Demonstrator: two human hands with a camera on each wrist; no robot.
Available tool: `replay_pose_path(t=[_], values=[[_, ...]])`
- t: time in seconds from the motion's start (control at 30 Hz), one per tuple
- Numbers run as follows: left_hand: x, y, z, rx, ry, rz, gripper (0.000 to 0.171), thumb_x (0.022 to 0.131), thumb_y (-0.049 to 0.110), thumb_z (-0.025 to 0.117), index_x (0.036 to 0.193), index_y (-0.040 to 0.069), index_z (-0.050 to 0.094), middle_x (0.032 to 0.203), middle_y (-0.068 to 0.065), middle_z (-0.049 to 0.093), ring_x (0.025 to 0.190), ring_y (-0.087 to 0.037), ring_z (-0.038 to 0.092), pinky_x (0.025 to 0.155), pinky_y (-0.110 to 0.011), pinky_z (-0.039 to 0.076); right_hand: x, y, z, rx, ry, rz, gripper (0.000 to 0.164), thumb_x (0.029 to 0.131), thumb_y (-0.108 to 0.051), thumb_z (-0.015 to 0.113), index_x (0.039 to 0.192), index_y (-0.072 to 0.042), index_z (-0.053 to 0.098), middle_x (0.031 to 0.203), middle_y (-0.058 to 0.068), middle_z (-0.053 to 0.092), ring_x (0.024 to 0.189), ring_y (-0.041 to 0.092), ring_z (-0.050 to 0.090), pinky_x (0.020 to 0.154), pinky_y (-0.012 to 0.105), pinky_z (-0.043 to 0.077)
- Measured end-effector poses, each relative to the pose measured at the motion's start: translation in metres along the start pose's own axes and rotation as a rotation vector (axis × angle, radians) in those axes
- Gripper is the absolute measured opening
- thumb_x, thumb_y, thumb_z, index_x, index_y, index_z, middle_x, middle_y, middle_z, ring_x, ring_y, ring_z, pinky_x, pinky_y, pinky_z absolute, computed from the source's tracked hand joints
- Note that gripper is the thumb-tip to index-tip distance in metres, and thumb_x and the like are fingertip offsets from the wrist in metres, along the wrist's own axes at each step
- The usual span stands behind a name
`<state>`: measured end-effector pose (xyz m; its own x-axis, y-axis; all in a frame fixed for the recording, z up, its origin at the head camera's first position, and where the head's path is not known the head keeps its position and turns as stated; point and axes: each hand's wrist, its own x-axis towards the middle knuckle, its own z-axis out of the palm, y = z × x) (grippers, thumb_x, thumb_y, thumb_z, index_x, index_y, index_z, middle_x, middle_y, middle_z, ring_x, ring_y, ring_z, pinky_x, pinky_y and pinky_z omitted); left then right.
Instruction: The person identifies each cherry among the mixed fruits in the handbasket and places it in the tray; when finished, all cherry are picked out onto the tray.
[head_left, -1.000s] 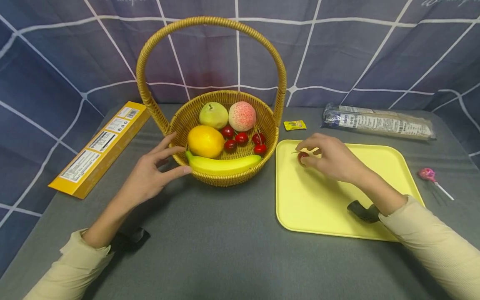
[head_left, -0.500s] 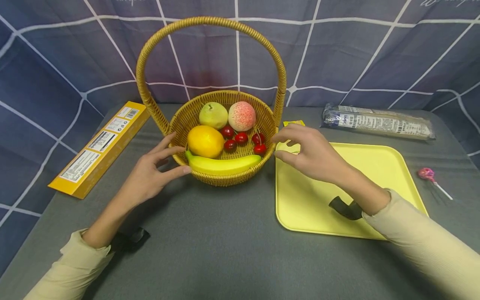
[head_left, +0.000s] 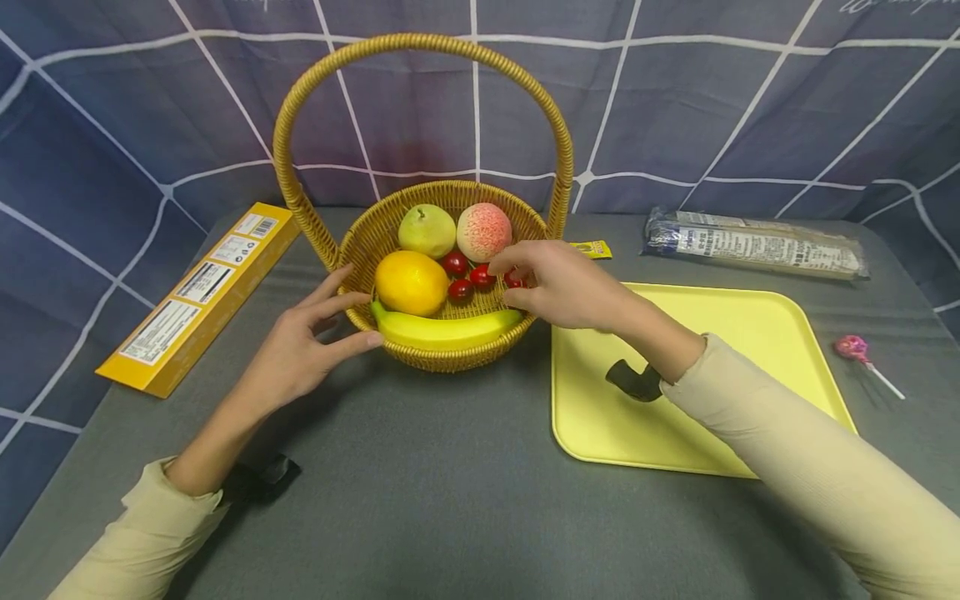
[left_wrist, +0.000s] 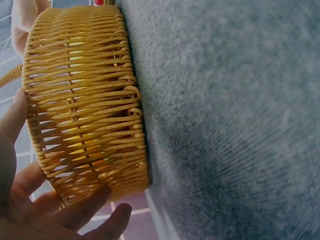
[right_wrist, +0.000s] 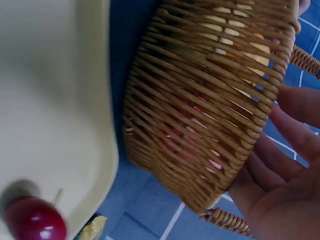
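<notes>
Right grip [head_left: 561, 285] part-curled at a cherry [head_left: 513, 281]; whether it holds, we cannot tell. Left grip [head_left: 296, 354], fingers spread, steadies the basket [head_left: 450, 361]; we should pinch lightly.

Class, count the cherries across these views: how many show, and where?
5: three cherries in the basket, one cherry there partly behind the right hand, one cherry on the tray. The hand may hide more.

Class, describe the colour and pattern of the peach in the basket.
The peach is pale pink, speckled with red; the head view shows it best.
</notes>
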<state>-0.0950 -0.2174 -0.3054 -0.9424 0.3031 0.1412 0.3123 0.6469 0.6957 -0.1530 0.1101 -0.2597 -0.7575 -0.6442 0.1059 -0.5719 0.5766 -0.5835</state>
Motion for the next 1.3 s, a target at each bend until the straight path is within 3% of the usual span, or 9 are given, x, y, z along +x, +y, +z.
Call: replay_pose_path(t=[0.17,0.37,0.57,0.67,0.83,1.0,1.17,1.3], values=[[0.000,0.000,0.000,-0.002,-0.001,-0.002,0.053,0.090,0.030,0.075,0.134,0.005,0.061,0.161,-0.007,0.024,0.141,-0.038,0.031,0.100,-0.063,0.041,0.018,-0.002,-0.001,-0.022,-0.112,0.028,0.029,0.088,-0.007,0.069,0.117,-0.003,0.069,0.113,0.009,0.068,0.091,0.027,0.058,0.085,0.038,0.046],[0.000,0.000,0.000,-0.002,0.003,0.002,0.052,0.090,0.029,0.075,0.133,0.004,0.061,0.161,-0.008,0.025,0.141,-0.038,0.032,0.099,-0.063,0.041,0.032,-0.008,0.005,-0.083,-0.230,0.090,0.032,0.089,-0.009,0.066,0.120,-0.002,0.067,0.120,0.010,0.066,0.109,0.027,0.059,0.097,0.039,0.045],[0.000,0.000,0.000,-0.004,0.004,0.001,0.053,0.090,0.029,0.075,0.134,0.004,0.060,0.161,-0.006,0.024,0.141,-0.038,0.031,0.100,-0.062,0.041,0.040,-0.007,0.011,-0.129,-0.251,0.130,0.031,0.090,-0.011,0.067,0.121,-0.004,0.067,0.119,0.008,0.067,0.109,0.028,0.059,0.096,0.041,0.045],[0.000,0.000,0.000,-0.004,0.006,-0.001,0.053,0.090,0.029,0.075,0.134,0.005,0.061,0.161,-0.005,0.024,0.141,-0.038,0.031,0.100,-0.062,0.041,0.043,-0.002,0.011,-0.069,-0.248,0.112,0.031,0.090,-0.006,0.068,0.120,-0.003,0.066,0.117,0.009,0.067,0.104,0.029,0.058,0.095,0.040,0.045],[-0.001,0.000,-0.001,-0.005,0.007,-0.001,0.052,0.090,0.029,0.075,0.134,0.005,0.061,0.161,-0.006,0.025,0.140,-0.038,0.032,0.100,-0.063,0.041,0.041,0.007,0.007,0.047,-0.231,0.012,0.035,0.086,0.004,0.064,0.120,-0.001,0.066,0.116,0.012,0.066,0.103,0.030,0.059,0.095,0.041,0.046],[-0.002,0.000,-0.002,-0.011,0.010,0.000,0.051,0.090,0.028,0.075,0.134,0.005,0.061,0.161,-0.006,0.025,0.140,-0.039,0.033,0.100,-0.063,0.040,0.038,0.005,0.004,-0.014,-0.220,0.022,0.036,0.084,0.005,0.061,0.119,-0.002,0.068,0.112,0.012,0.068,0.097,0.029,0.060,0.088,0.040,0.048],[-0.002,-0.001,-0.001,-0.012,0.011,-0.005,0.051,0.090,0.027,0.075,0.133,0.005,0.061,0.161,-0.006,0.025,0.141,-0.037,0.031,0.100,-0.064,0.040,0.045,0.000,0.003,-0.111,-0.306,0.094,0.040,0.083,0.006,0.059,0.122,-0.001,0.066,0.119,0.016,0.065,0.110,0.032,0.059,0.097,0.042,0.045],[-0.001,0.000,0.001,-0.014,0.015,-0.015,0.051,0.089,0.028,0.076,0.133,0.005,0.062,0.161,-0.005,0.026,0.141,-0.035,0.031,0.101,-0.063,0.039,0.052,-0.001,0.005,-0.104,-0.399,0.102,0.042,0.082,0.006,0.060,0.124,0.001,0.065,0.120,0.018,0.063,0.114,0.032,0.057,0.100,0.041,0.043]])
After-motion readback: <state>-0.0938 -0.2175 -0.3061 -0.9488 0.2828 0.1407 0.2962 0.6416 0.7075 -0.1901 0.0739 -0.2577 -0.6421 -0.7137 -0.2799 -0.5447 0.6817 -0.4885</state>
